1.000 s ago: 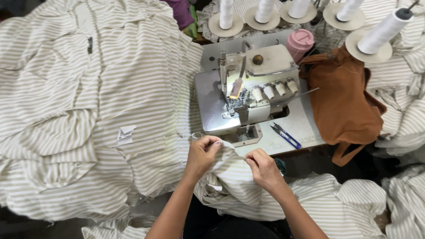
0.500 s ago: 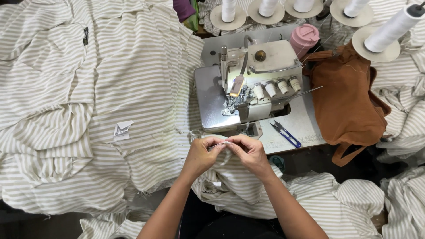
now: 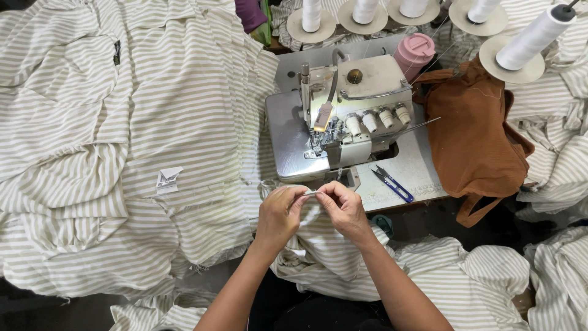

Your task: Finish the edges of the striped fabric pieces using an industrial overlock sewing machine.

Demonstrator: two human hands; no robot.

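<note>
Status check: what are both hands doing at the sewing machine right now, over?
Left hand and right hand pinch a small white strip between them. Striped fabric bunched beneath. Sewing machine just ahead; blue snips beside it, clear of hands.

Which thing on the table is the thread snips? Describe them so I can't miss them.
Start at the grey sewing machine. On the pale table just right of its front edge lie the thread snips, above the right hand. They are the only small blue-handled metal tool there.

Snips [image 3: 392,184] right of sewing machine [image 3: 343,116]
</note>
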